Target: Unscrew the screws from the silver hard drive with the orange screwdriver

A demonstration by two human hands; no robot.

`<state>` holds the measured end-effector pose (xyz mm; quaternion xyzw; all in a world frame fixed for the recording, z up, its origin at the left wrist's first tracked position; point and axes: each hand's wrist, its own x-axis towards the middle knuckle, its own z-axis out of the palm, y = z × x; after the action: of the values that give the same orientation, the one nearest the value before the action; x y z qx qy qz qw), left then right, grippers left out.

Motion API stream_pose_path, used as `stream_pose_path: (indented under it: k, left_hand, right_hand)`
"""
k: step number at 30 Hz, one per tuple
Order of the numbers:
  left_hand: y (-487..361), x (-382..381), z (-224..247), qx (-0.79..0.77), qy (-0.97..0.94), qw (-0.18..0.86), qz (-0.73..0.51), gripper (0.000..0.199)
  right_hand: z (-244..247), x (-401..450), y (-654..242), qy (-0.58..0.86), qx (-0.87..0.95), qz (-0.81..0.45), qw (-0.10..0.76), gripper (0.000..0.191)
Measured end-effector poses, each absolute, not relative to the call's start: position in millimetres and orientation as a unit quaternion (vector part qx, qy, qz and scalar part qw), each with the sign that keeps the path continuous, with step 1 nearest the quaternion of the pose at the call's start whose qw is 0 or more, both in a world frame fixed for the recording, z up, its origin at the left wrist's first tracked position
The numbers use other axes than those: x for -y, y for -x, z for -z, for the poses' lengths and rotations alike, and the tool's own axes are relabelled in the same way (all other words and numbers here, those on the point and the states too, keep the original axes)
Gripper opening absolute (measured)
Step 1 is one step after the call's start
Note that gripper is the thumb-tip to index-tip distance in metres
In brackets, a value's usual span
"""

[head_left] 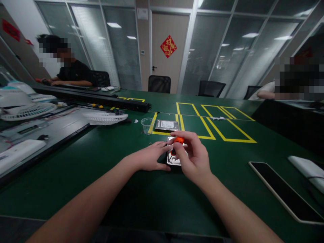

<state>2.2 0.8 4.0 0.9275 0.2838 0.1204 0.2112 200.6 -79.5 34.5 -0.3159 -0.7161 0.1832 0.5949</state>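
A silver hard drive (170,161) lies on the green table, partly hidden under my hands. My right hand (193,157) is closed round the orange and black handle of a screwdriver (179,139), held upright over the drive; its tip is hidden. From the left, my left hand (152,157) holds the drive's side, thumb at the near corner and fingers at the far part of its top. Just behind, a second hard drive (167,125) lies label up inside a yellow taped outline. Beside it stands a clear plastic cup (147,126).
On the left are a large grey panel (73,125), a white fan grille (105,117) and a long black bar (101,98). A phone (283,189) and a white device (308,170) lie at right. Two people sit across the table, one on each side.
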Motion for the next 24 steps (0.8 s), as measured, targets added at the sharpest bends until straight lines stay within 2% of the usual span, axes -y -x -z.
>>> stream_pose_path:
  k: [5,15,21,24]
  left_hand:
    - [-2.3,0.4,-5.2,-0.310,-0.916,0.229,-0.110,0.091]
    - [-3.9,2.4,-9.9,-0.307,-0.921,0.220,-0.095,0.077]
    - [-2.4,-0.8,-3.1,-0.287,-0.925,0.218,-0.118,0.090]
    - [-2.6,-0.7,-2.8,-0.298,-0.919,0.227,-0.121,0.090]
  right_hand:
    - [-33.1,77.9,-199.9,0.308,0.718,-0.180,0.598,0.024]
    - [-29.4,77.0,-204.5,0.310,0.740,-0.184,0.569,0.038]
    - [-33.4,78.6,-201.7,0.322,0.722,-0.176,0.586,0.027]
    - [-33.9,78.1,-199.8,0.310,0.715,-0.185,0.599,0.026]
